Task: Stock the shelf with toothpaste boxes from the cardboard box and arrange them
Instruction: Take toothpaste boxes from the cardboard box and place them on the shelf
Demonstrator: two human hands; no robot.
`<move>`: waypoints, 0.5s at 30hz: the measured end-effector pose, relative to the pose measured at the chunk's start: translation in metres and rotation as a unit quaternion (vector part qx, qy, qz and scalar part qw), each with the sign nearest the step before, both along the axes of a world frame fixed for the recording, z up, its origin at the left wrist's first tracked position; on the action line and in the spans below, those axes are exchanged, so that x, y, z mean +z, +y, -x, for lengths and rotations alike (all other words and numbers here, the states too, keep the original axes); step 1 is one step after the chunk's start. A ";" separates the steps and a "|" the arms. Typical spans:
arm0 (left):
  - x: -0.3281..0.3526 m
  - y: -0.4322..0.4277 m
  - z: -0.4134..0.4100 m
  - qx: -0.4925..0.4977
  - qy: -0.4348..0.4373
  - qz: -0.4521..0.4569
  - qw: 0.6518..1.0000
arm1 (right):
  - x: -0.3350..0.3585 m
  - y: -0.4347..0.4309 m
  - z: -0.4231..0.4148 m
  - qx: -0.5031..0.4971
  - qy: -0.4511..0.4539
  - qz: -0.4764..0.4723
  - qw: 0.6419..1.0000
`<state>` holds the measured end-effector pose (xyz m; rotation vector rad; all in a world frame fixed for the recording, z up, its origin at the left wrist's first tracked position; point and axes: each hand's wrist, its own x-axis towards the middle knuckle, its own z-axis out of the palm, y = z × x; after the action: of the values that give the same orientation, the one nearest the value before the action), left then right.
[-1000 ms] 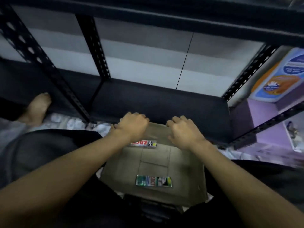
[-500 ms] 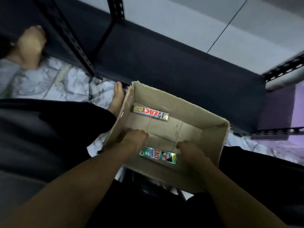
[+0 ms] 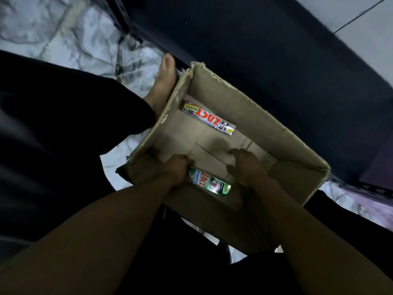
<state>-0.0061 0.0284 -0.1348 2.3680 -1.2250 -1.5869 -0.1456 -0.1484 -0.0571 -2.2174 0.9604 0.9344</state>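
Note:
An open cardboard box (image 3: 244,107) stands on the floor against the dark bottom shelf (image 3: 276,50). Two toothpaste boxes lie on its floor: a silver and red one (image 3: 209,119) along the far left wall, and a green one (image 3: 210,184) by the near wall. Both my hands are down inside the box. My left hand (image 3: 176,169) is curled over the left end of the green toothpaste box and covers it. Just past that box's right end, my right hand (image 3: 246,167) hovers with its fingers loosely spread toward the box floor, holding nothing.
A bare foot (image 3: 163,81) rests against the box's left wall on the marble-patterned floor (image 3: 53,33). A black perforated shelf post (image 3: 125,22) rises at the upper left. Dark trousers (image 3: 53,135) fill the left side. A purple surface (image 3: 378,165) shows at the right edge.
The view has tipped down and closer to the box. Both hands left the far rim and went down inside; my left hand has closed over the green box's end.

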 end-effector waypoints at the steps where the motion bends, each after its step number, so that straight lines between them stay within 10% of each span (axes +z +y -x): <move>1: -0.002 0.000 -0.001 0.014 0.006 -0.003 1.000 | -0.004 -0.003 -0.006 0.005 -0.010 0.008 1.000; 15: -0.011 0.002 -0.011 0.100 0.082 -0.018 0.991 | -0.058 -0.021 -0.034 0.016 -0.098 0.028 0.995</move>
<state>0.0048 0.0303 -0.1457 2.2456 -0.9040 -1.7093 -0.1112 -0.1696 -0.1146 -2.3262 0.8724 0.6956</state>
